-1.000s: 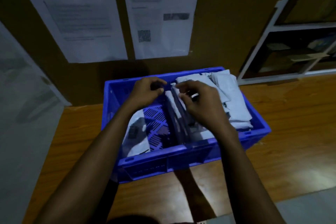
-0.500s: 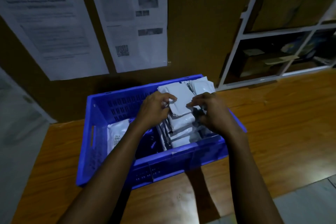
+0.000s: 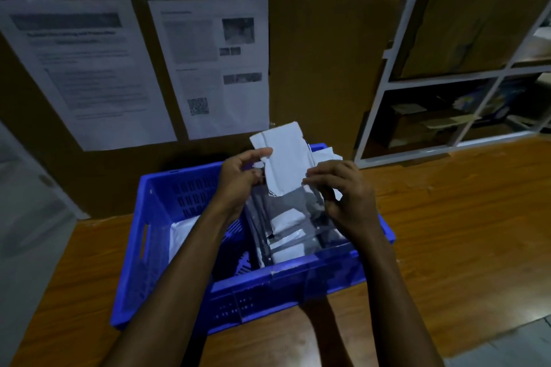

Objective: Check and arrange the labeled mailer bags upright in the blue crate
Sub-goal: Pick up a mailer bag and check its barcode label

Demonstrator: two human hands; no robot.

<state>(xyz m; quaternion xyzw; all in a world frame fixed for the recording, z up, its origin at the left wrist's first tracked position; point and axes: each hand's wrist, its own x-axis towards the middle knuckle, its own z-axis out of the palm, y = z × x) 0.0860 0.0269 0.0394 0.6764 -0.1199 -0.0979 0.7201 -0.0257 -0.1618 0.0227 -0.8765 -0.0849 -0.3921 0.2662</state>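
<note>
1. Head view: the blue crate (image 3: 167, 235) stands on a wooden table (image 3: 465, 217), in front of a cardboard wall with two printed sheets (image 3: 86, 68).
2. The left hand (image 3: 238, 185) grasps the left edge of a white mailer bag (image 3: 286, 158), thumb on its upper corner.
3. The right hand (image 3: 346, 197) pinches the right edge of the same bag with its fingertips (image 3: 310, 177).
4. The bag is held upright above the rear part of the crate, and its top rises over the crate rim.
5. More mailer bags (image 3: 289, 226) stand on edge in the right half of the crate, under the hands.
6. One flat white bag (image 3: 182, 232) lies at the left side of the crate floor.
7. A white shelf frame (image 3: 384, 116) is at the right.
</note>
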